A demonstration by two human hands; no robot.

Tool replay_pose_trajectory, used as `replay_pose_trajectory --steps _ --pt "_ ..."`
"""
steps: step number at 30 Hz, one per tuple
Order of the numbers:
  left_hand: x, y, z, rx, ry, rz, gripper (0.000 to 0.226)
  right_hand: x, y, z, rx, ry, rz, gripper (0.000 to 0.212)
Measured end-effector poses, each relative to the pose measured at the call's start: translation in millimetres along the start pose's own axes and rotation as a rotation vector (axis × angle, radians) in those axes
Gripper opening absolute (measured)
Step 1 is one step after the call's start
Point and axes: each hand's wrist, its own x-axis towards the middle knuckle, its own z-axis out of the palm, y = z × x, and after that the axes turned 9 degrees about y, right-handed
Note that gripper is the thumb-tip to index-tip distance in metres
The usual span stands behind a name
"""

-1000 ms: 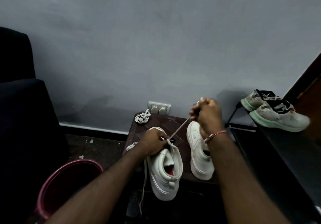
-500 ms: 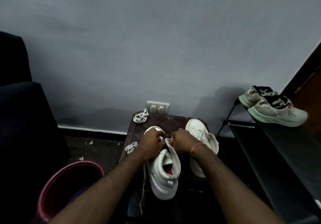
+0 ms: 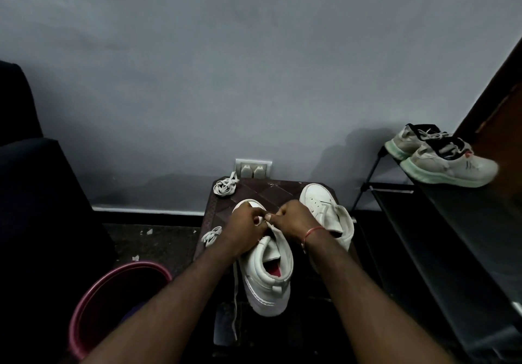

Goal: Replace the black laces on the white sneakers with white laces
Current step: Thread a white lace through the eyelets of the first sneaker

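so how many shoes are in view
4: near sneaker at the table front, second sneaker right of it, two grey shoes on the rack. Dark areas may hide more.

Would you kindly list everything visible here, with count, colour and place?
held sneaker: 1, white, table's near edge
other sneaker: 1, white, on table, to its right
lace bundles: 2, white, table's left side
loose lace: 1, white, hanging beside held sneaker
table: 1, dark brown, against wall
socket: 1, white, wall behind table
bucket: 1, pink, floor, lower left
chair: 1, dark, far left
rack: 1, black, right
trainers: 2, grey with green soles, atop rack
wrist thread: 1, red, right wrist
left hand: 1, gripping held sneaker's front
right hand: 1, gripping there too
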Motion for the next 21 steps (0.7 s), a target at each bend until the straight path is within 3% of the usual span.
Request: replay_pose_trajectory --steps 4,7,9,12,14,16,18,21 --pt "-0.5 -3.4 -2.5 0.126 -0.009 0.014 0.03 0.4 -6.6 -2.3 -0.034 -0.04 -0.033 0.039" --pt "-4.4 2.3 -10.7 0.205 -0.052 -0.034 0.051 -4.6 -3.8 3.7 0.037 0.034 -0.082 0.036" --pt "-5.6 7.3 -13.7 0.196 -0.086 -0.065 0.058 -8.1 0.5 10.8 0.273 0.11 -0.067 0.032" --pt "-3.6 10.3 -18.8 0.17 -0.147 -0.132 0.067 -9.0 -4.9 10.4 0.912 0.151 0.086 0.029" --pt "-0.8 10.2 -21.5 0.158 -0.169 -0.162 0.068 -5.5 -12.9 -7.4 1.251 0.236 0.091 0.03" --pt "0.1 11.3 -22.9 0.145 -0.175 -0.173 0.067 -2.5 -20.5 -32.4 1.401 0.305 0.075 0.029" --pt "0.1 11.9 -21.8 0.128 -0.174 -0.187 0.067 -0.1 -23.3 -46.7 1.095 0.372 -0.013 0.024" --pt "0.7 10.2 -19.5 0.1 -0.161 -0.194 0.075 2.9 -15.1 -31.7 0.254 0.303 -0.213 0.016"
